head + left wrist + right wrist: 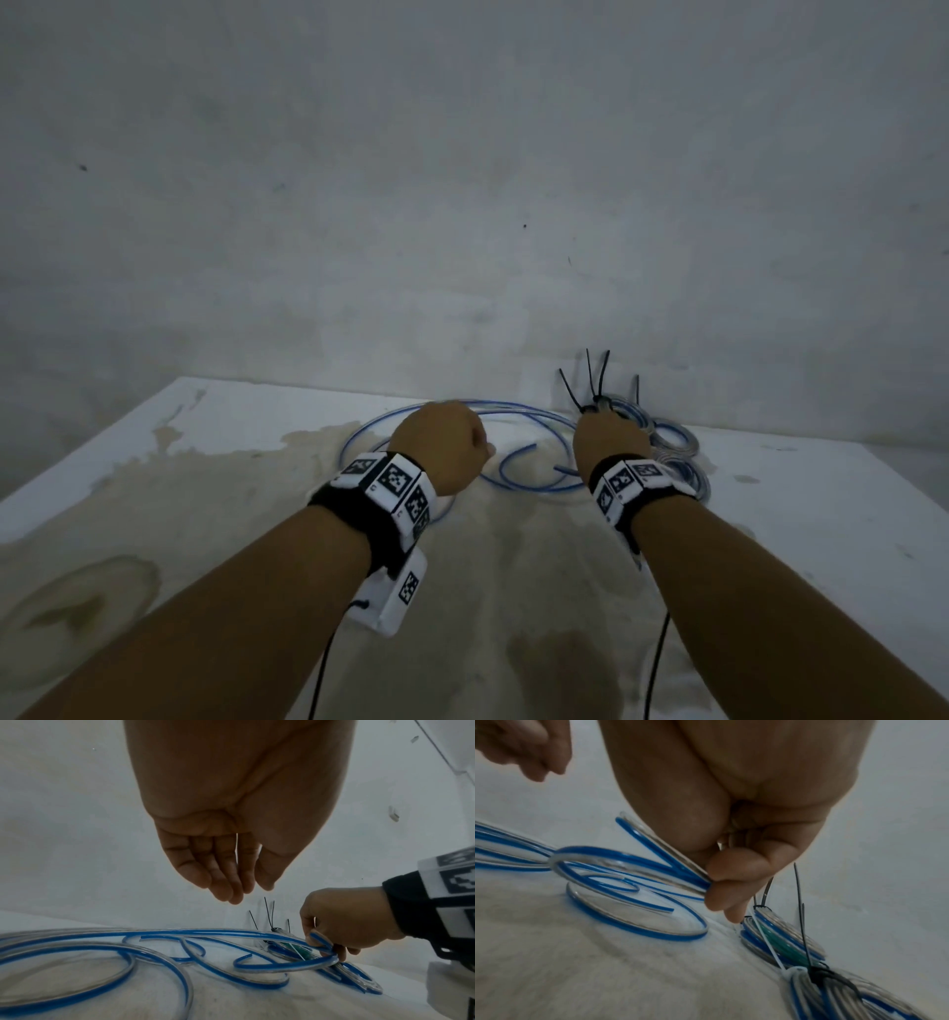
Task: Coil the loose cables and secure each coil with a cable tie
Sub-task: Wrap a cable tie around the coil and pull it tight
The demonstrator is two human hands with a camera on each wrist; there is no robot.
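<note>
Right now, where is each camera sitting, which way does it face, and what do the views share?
Head: worn on the head, facing forward and down at the table and wall; both forearms and hands show.
Left wrist: looks along the open left hand toward the loose blue cable; the right hand shows too.
Right wrist: looks along the right hand pinching that cable, past the tied coils.
Shared: all three show the loose cable and the black cable ties.

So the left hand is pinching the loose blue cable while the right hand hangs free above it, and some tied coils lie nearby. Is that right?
Not quite: the hands are swapped. The right hand pinches the loose blue cable, as the right wrist view shows, while the left hand hangs free above it. The tied coils do lie nearby.
</note>
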